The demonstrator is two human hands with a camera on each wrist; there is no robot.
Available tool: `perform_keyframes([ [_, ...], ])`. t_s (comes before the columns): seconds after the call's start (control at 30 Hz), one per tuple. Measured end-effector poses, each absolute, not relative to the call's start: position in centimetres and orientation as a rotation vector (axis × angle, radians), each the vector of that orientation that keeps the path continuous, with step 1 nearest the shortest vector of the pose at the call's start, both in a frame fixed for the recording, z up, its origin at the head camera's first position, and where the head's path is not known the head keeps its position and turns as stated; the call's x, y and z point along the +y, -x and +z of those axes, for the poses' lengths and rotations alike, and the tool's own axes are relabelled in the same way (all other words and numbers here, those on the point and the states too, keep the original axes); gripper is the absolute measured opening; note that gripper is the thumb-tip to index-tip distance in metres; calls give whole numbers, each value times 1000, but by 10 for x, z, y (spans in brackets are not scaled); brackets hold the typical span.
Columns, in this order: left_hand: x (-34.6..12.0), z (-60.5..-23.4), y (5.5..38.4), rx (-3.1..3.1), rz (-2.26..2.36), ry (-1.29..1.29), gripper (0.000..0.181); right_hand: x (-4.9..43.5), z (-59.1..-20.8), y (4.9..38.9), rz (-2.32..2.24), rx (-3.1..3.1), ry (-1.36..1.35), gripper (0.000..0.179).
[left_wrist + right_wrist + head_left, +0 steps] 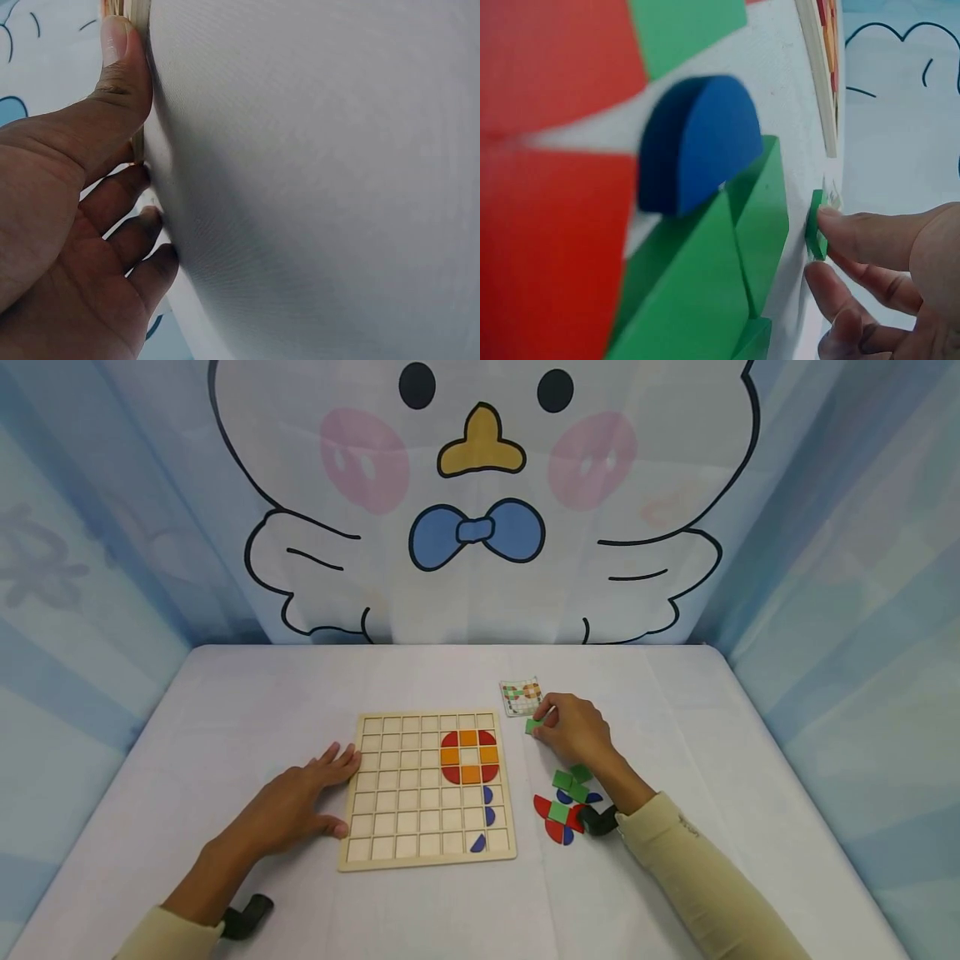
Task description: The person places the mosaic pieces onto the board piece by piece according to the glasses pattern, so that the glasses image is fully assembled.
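Note:
A wooden grid board (397,797) lies on the table. On its upper right, red quarter-rounds (450,740) and orange squares (468,738) form a ring around one bare cell. Several blue pieces (489,816) sit lower in the right part of the board. My left hand (300,806) rests at the board's left edge, fingers spread, its thumb (124,67) against the wooden side. Beyond the board's right edge, my right hand (573,727) pinches a green square (817,225) between thumb and fingers, just above the cloth.
A small pattern card (521,697) lies behind the green square. Right of the board, a loose pile holds green squares (558,812), red quarter-rounds (553,832) and blue pieces (712,142). A white cloth covers the table (435,914); a printed curtain (480,602) hangs behind it.

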State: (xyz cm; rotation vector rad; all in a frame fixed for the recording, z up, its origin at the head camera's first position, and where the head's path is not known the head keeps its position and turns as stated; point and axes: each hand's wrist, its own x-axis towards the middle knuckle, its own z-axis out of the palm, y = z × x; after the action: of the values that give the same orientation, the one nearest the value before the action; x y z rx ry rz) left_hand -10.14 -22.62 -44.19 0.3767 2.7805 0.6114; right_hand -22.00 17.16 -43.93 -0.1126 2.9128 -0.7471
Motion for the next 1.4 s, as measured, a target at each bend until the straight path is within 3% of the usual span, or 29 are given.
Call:
perform_keyframes([
  [0.7, -227, -443, 101, 2800, 612, -401, 107, 150, -427, 207, -926, 2874, 258, 8],
  [1.4, -227, -441, 100, 2803, 626, -417, 106, 91, -425, 192, -1065, 2757, 398, 15],
])
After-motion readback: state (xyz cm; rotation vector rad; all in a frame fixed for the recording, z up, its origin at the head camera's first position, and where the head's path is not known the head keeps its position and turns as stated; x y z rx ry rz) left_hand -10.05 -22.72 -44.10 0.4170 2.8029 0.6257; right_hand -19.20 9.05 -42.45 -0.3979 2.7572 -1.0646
